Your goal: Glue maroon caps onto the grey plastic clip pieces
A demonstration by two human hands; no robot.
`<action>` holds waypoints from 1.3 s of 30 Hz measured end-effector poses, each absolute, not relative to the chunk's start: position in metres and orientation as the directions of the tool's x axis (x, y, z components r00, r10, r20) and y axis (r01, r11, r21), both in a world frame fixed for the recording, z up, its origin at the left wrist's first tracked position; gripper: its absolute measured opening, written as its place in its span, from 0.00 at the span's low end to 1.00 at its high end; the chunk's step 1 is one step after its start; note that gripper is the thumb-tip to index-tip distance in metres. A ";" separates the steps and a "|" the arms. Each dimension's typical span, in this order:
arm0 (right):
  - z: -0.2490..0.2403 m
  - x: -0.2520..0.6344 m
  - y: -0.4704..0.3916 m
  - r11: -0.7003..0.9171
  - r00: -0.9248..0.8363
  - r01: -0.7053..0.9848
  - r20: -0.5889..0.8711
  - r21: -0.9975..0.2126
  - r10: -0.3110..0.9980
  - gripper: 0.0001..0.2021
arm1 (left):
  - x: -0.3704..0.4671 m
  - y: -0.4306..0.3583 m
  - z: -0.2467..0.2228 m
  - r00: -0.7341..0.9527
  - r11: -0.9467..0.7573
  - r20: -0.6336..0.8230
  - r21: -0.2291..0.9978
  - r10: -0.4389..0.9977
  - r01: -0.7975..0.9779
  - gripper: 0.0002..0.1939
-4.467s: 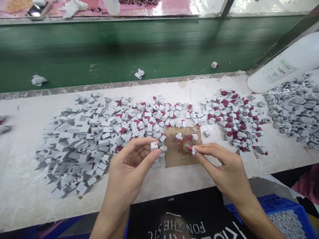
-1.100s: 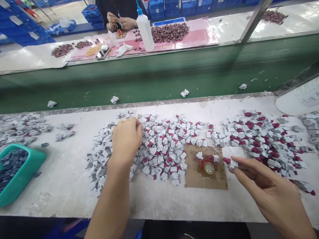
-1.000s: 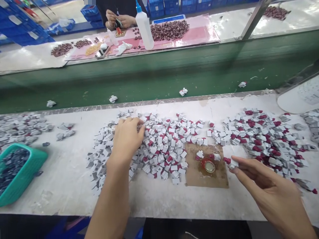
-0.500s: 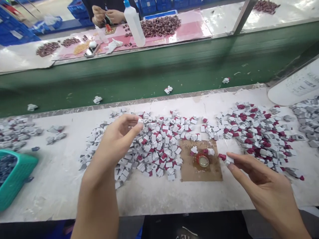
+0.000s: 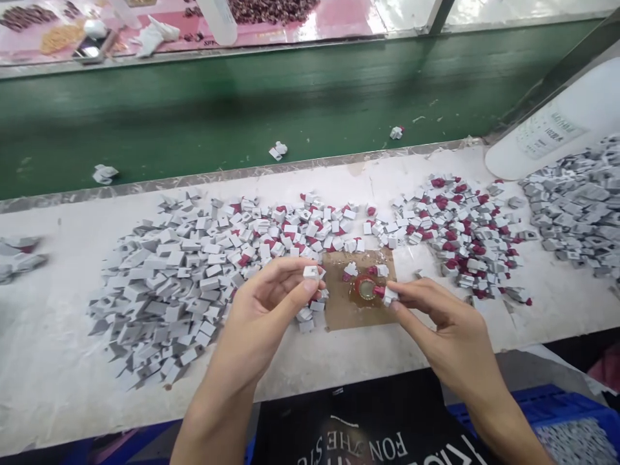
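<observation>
Between thumb and fingers, my left hand (image 5: 271,310) pinches a small white plastic block (image 5: 311,273). My right hand (image 5: 443,320) holds a white piece with a dark red end (image 5: 389,296), its red end pointing left, over or at the edge of a round cap of clear liquid (image 5: 367,288). That cap sits on a brown cardboard square (image 5: 339,316), with a couple of white and red pieces (image 5: 349,271) beside it. A large heap of white and grey blocks (image 5: 179,290) spreads left of the cardboard. Whether the red tip touches the liquid I cannot tell.
Right of the cardboard lies a pile of white and red pieces (image 5: 460,232), with grey parts (image 5: 576,206) beyond. A large white bottle (image 5: 557,123) leans at the right. A green strip (image 5: 217,110) runs behind the table; a blue crate (image 5: 576,413) stands below right.
The view has shifted down and to the right. My left hand has come toward the cardboard with its white block. My right hand has brought its piece left, to the cap.
</observation>
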State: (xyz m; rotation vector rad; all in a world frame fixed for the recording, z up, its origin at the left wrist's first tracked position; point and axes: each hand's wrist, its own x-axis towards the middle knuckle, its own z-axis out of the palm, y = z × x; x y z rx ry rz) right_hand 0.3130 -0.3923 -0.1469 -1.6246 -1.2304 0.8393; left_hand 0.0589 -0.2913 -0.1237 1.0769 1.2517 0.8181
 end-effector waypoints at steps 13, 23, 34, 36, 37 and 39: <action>-0.143 0.306 -0.385 -0.030 0.158 0.525 0.063 -0.850 0.985 0.13 | 0.082 -0.303 -0.123 0.276 0.279 -0.313 0.947 0.909 0.157 0.05; -0.138 0.309 -0.381 -0.127 0.215 0.313 -0.060 -0.941 0.975 0.08 | 0.092 -0.303 -0.126 0.298 0.285 -0.303 0.953 0.905 0.101 0.03; -0.147 0.317 -0.370 -0.148 0.214 -0.188 -0.187 -0.971 0.959 0.15 | 0.122 -0.300 -0.123 0.388 0.338 -0.300 0.941 0.871 -0.031 0.05; -0.146 0.315 -0.370 -0.137 0.238 -0.211 -0.187 -0.968 0.953 0.13 | 0.123 -0.300 -0.123 0.403 0.334 -0.286 0.941 0.869 -0.052 0.05; -0.145 0.314 -0.370 -0.131 0.249 -0.224 -0.187 -0.966 0.950 0.12 | 0.122 -0.299 -0.124 0.410 0.332 -0.278 0.941 0.869 -0.064 0.05; -0.145 0.312 -0.370 -0.122 0.264 -0.245 -0.187 -0.962 0.946 0.10 | 0.121 -0.300 -0.125 0.428 0.330 -0.264 0.940 0.864 -0.085 0.04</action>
